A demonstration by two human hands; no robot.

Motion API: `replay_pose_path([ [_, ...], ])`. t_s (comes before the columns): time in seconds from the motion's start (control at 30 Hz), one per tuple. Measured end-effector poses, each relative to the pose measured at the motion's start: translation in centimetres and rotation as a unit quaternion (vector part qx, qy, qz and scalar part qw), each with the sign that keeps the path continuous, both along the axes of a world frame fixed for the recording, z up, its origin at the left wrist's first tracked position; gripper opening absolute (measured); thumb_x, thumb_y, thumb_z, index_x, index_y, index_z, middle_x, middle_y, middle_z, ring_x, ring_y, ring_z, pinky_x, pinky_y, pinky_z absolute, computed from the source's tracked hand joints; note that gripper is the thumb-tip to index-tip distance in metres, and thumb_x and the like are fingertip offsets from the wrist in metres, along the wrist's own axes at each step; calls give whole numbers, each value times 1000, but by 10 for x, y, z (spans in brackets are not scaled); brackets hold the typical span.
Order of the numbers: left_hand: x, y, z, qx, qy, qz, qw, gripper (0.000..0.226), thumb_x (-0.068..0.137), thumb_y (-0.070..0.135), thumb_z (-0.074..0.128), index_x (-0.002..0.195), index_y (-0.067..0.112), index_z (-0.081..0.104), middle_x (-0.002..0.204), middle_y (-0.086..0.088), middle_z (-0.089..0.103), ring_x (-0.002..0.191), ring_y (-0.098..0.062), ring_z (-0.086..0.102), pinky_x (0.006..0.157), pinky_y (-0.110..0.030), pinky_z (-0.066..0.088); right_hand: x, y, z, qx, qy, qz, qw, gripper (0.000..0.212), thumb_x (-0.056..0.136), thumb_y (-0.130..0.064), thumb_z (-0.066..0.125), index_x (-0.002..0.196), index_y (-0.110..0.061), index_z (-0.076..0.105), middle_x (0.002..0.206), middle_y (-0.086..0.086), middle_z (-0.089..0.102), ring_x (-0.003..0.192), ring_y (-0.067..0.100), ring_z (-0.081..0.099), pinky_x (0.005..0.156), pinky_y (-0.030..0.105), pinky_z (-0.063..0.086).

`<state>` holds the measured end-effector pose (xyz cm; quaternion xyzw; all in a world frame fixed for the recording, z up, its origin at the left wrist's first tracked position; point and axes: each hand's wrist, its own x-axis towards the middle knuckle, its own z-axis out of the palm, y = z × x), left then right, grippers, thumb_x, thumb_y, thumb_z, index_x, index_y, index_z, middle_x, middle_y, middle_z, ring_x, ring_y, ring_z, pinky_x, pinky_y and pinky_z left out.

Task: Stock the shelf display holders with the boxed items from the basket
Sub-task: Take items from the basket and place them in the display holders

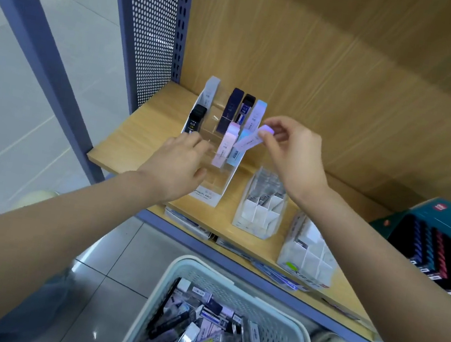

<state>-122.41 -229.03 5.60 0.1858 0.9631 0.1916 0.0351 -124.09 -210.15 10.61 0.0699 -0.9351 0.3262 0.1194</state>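
Note:
A clear tiered display holder (209,192) stands on the wooden shelf (123,139) and holds several slim boxes, dark, grey, pink and light blue. My right hand (294,155) pinches the top of a pale lilac box (248,142), tilted over a front slot beside a pink box (226,147). My left hand (181,163) rests with relaxed fingers against the holder's left front. A pale perforated basket (289,337) on the floor below is full of mixed small boxes.
Two more clear divided holders (259,208) (308,255) stand to the right on the shelf. A dark box of pens (447,253) sits at the far right. A blue perforated upright (149,25) bounds the shelf on the left.

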Motion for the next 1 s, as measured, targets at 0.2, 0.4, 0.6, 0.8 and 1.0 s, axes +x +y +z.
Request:
replay_pose_path([
  [0.2,-5,0,-14,-31,20,-18,999,48,94,21,46,140,14,36,126,-7,41,120,-22,36,102,-29,25,-21,-9,-15,134,-40,57,989,17,93,-16,57,105,-11,68,106,7,60,89,23,61,83,38,48],
  [0.4,-10,1,-18,-32,33,-22,999,45,93,21,47,138,14,40,124,-7,40,118,-21,36,101,-30,28,-34,-11,-12,133,-86,30,987,18,93,-8,54,109,-12,60,99,4,63,84,13,58,82,36,51],
  [0.6,-10,0,-22,-33,46,-22,998,47,93,21,46,139,14,38,123,-6,38,117,-20,34,99,-31,30,-35,-15,-12,170,-110,52,978,7,90,-8,59,96,-11,61,95,6,64,86,21,61,80,41,53],
  [0.8,-9,2,-23,-46,49,-19,998,49,94,24,45,140,16,34,128,-5,35,121,-19,31,98,-31,31,-30,-21,-25,186,-71,-3,980,11,89,-17,62,98,-12,61,103,7,61,90,28,61,79,42,51],
  [1.0,-6,-1,-21,-50,34,-30,998,52,95,24,44,144,16,31,131,-5,36,125,-20,32,103,-32,27,-20,-22,-29,261,-24,-15,965,22,97,-26,48,113,-14,56,115,4,55,100,24,56,68,30,40],
])
